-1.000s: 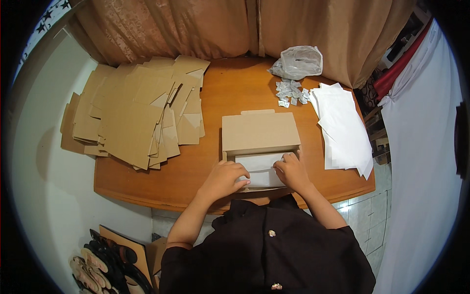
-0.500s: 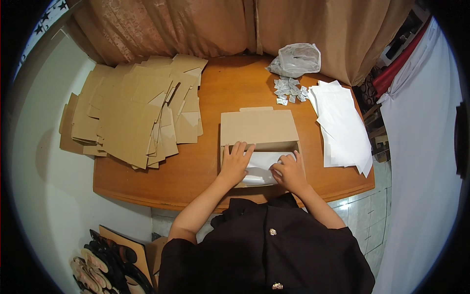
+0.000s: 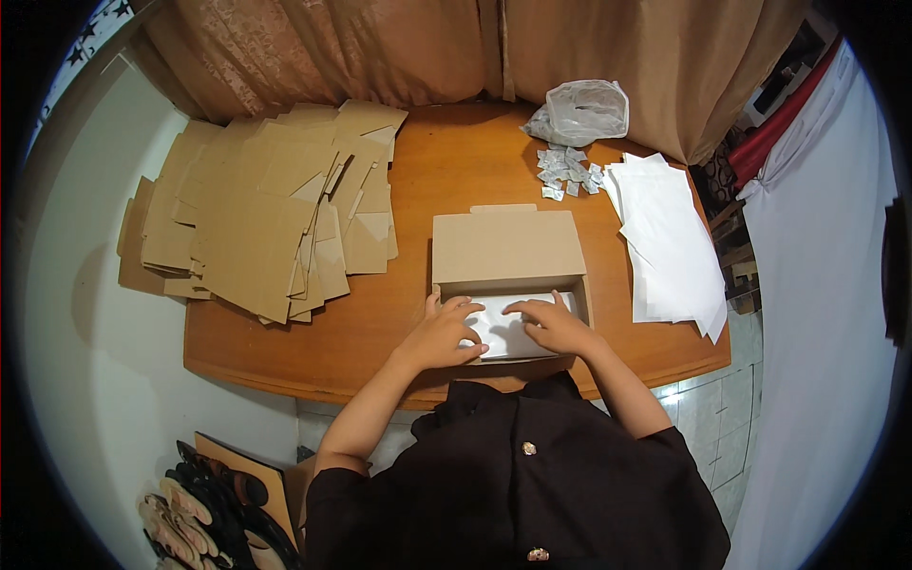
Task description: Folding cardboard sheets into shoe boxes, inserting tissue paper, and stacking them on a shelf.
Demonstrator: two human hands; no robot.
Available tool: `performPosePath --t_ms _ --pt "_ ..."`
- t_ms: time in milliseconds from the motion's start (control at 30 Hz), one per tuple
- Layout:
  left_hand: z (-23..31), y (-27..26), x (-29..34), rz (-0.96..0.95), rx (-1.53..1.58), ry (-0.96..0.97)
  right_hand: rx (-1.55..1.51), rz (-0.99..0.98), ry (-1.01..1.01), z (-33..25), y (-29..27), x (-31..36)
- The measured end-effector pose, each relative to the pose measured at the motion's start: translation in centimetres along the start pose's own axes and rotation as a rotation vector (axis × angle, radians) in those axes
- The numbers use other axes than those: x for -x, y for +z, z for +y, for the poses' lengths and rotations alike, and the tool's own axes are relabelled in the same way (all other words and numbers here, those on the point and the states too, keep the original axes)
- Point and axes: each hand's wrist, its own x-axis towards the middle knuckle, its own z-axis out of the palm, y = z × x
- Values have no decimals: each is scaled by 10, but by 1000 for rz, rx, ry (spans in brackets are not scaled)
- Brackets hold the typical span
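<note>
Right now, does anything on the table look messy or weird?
A bit: the flattened cardboard at the left lies fanned out rather than squarely stacked, and the white sheets at the right are askew. Small packets lie loose near the plastic bag. Nothing looks clearly damaged.

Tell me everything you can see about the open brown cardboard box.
The open brown cardboard box sits on a brown wooden table, its lid opened toward the far side, a narrow tab on its far edge. A white paper-like sheet lies inside. The bare left hand and right hand reach in; wall contact is unclear.
</note>
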Motion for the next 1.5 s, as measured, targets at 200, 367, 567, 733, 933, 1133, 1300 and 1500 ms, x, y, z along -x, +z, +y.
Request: performPosePath --t_ms 200,367,567,733,933,1133,1300,1500 --pt "7 -7 11 315 146 -144 77 463 41 -2 1 -6" --pt "15 9 32 273 102 -121 -135 733 394 25 -29 -33" --pt "-14 27 36 274 -38 -129 -885 889 370 73 -33 -56" --pt "-17 31 26 325 -89 -184 -953 1020 249 62 -45 -53" --pt "-16 60 13 723 -60 -288 -1011 1112 8 46 -42 -38" --pt "-18 79 16 851 -302 -232 -914 1075 12 41 -17 -6" --pt "-27 99 18 1115 -200 -205 -776 990 29 38 7 15" --pt "-16 77 6 1191 513 -277 -776 968 51 28 25 32"
